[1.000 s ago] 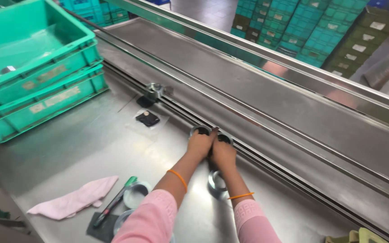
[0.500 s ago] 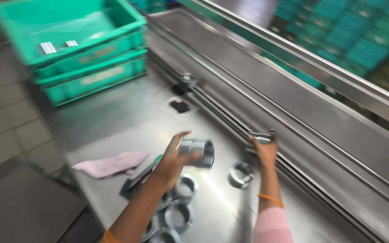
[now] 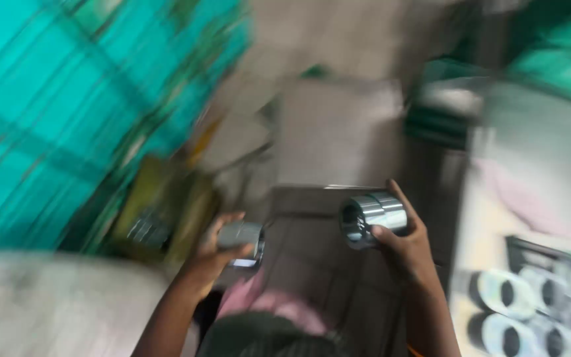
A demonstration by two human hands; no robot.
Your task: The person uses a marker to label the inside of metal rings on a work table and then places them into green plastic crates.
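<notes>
Two metal rings were in hand: the left hand (image 3: 216,254) gripped one ring (image 3: 242,236), the right hand (image 3: 404,248) another (image 3: 368,218); neither was set down yet.

The sleeve (image 3: 373,220) in the right hand (image 3: 408,254) is bright silver with a dark bore. The sleeve (image 3: 242,239) in the left hand (image 3: 216,254) is duller grey (blur softens it). The crates (image 3: 67,106) at left are teal, crossed by darker teal lines. A box (image 3: 166,211) beside them is olive yellow. The rings (image 3: 530,311) at lower right are shiny silver with black centres, on a pale grey table (image 3: 550,158). The cloth (image 3: 523,205) there is pink. The floor (image 3: 318,264) is brown-grey with a dark grid of tile lines.
</notes>
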